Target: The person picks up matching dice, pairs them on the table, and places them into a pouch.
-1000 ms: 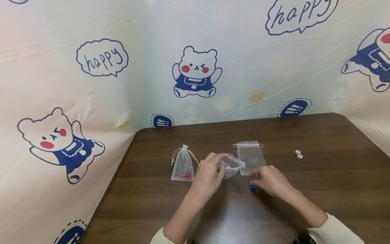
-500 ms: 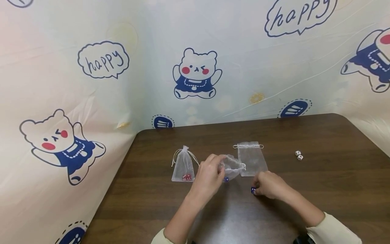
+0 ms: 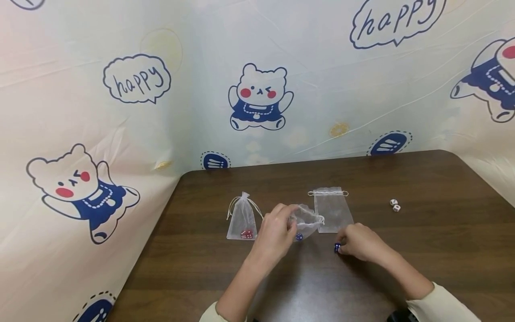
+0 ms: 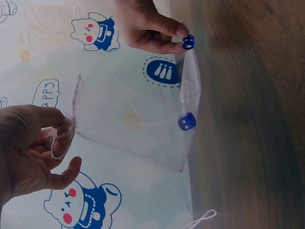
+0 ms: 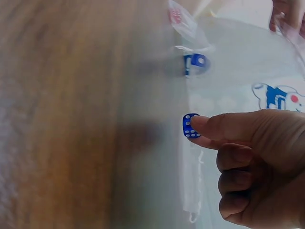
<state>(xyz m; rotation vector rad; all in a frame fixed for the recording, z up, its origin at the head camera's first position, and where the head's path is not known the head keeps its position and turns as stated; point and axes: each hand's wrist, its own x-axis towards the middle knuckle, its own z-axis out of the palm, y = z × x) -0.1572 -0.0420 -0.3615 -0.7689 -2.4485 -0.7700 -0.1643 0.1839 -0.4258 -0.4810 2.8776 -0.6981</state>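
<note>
Where the table (image 3: 161, 273) begins at left, a sheer left bag (image 3: 240, 219) lies with its neck gathered, red dice (image 3: 243, 234) showing through near its bottom. Next, left hand (image 3: 275, 230): fingers curled, gripping the rim of the middle bag (image 3: 309, 218), mouth spread. One blue die (image 3: 299, 236) sits low inside that bag; left wrist view agrees. Beside it, a flat bag (image 3: 333, 212) lies on the wood, drawstring across its far end. Just off its near edge, a second die (image 3: 336, 247), also blue, outside the bags, pinched between thumb and forefinger of the right hand (image 3: 359, 243); other fingers folded in. Far right, well apart: two white dice (image 3: 393, 202), touching or nearly so.
</note>
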